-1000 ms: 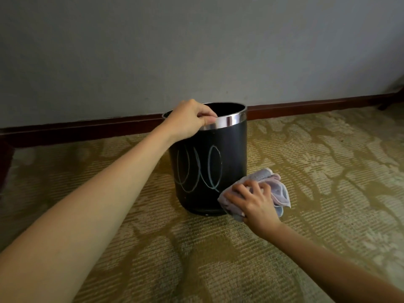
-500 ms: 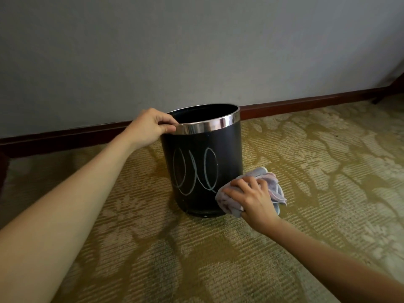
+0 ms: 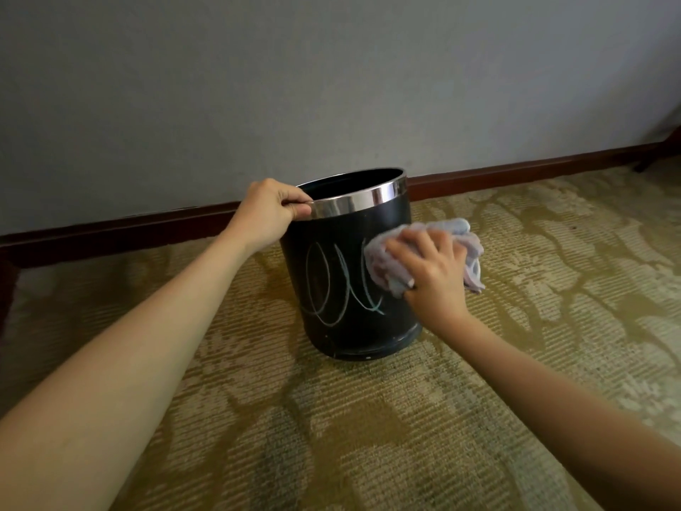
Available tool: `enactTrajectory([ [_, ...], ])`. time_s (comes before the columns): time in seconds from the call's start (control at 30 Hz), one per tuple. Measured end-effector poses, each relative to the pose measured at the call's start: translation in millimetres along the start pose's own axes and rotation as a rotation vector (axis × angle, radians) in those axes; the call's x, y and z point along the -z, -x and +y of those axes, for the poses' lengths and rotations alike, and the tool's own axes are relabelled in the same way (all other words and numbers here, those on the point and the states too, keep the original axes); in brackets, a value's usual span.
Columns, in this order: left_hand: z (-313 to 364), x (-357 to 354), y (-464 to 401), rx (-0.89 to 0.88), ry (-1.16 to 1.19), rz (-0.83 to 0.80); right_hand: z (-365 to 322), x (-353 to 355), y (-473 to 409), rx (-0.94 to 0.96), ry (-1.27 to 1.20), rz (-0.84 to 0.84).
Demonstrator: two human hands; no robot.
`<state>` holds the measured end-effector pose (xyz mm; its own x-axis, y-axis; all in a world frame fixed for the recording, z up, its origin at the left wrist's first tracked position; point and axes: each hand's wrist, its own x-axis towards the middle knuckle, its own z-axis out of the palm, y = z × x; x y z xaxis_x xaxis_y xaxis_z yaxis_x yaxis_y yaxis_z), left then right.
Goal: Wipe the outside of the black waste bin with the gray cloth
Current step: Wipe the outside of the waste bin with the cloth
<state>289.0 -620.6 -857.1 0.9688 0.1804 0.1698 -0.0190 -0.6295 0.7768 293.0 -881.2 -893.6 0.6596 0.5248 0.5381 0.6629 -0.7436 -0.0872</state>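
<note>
Black, rigid and probably light, the waste bin [image 3: 353,274] stands on the carpet [image 3: 368,437] near the wall, tilted slightly. We pinch its chrome rim [image 3: 353,206] at the left with the left hand [image 3: 271,212]; the right hand [image 3: 431,274], fingers curled, presses the soft gray cloth [image 3: 383,256] against the right side, beside chalk loops [image 3: 342,285].

A single head-worn wide-angle camera looks forward and down from above the patterned carpet [image 3: 368,437], facing the gray wall [image 3: 331,86] and its dark baseboard [image 3: 516,171]. It sits close: both forearms reach in from the bottom corners.
</note>
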Motion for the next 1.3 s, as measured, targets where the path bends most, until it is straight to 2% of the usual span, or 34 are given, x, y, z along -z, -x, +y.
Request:
enactTrajectory([
  [0.2,4.3,2.4,-0.4,0.034,-0.008,0.012,13.9,-18.7,82.6,0.212,0.166,-0.306],
  [0.3,15.0,-4.2,2.0,-0.006,-0.036,-0.005,16.4,-15.5,90.6,0.188,0.145,-0.382],
  [0.4,25.3,-12.4,3.8,-0.024,-0.051,-0.001,15.5,-5.0,67.2,0.011,0.066,-0.312],
  [0.5,31.5,-17.6,5.0,-0.033,-0.042,-0.009,9.3,5.1,22.2,-0.142,-0.032,-0.075],
  [0.6,35.4,-22.5,6.6,-0.044,-0.070,-0.002,5.7,12.8,-17.7,-0.179,-0.075,0.090],
  [0.73,30.1,-17.1,3.0,-0.012,-0.050,0.016,2.6,0.3,0.7,-0.036,-0.006,0.024],
  [0.87,17.7,-6.1,-0.2,0.047,-0.017,0.032,10.4,-18.4,56.1,0.126,0.149,-0.189],
  [0.93,14.5,-3.0,-0.1,0.061,-0.011,0.038,12.9,-20.7,77.4,0.172,0.195,-0.287],
  [1.03,14.0,-2.8,0.5,0.057,-0.027,0.041,13.3,-15.9,79.7,0.179,0.200,-0.328],
  [1.1,16.0,-2.5,0.9,0.045,-0.061,0.039,9.2,-9.5,59.0,0.093,0.135,-0.297],
  [1.2,21.1,-2.3,1.5,0.040,-0.098,-0.010,-2.0,0.0,5.6,-0.048,0.039,-0.124],
  [1.3,25.2,-6.5,2.3,0.026,-0.125,-0.018,-12.0,5.4,-35.1,-0.058,0.012,0.032],
])
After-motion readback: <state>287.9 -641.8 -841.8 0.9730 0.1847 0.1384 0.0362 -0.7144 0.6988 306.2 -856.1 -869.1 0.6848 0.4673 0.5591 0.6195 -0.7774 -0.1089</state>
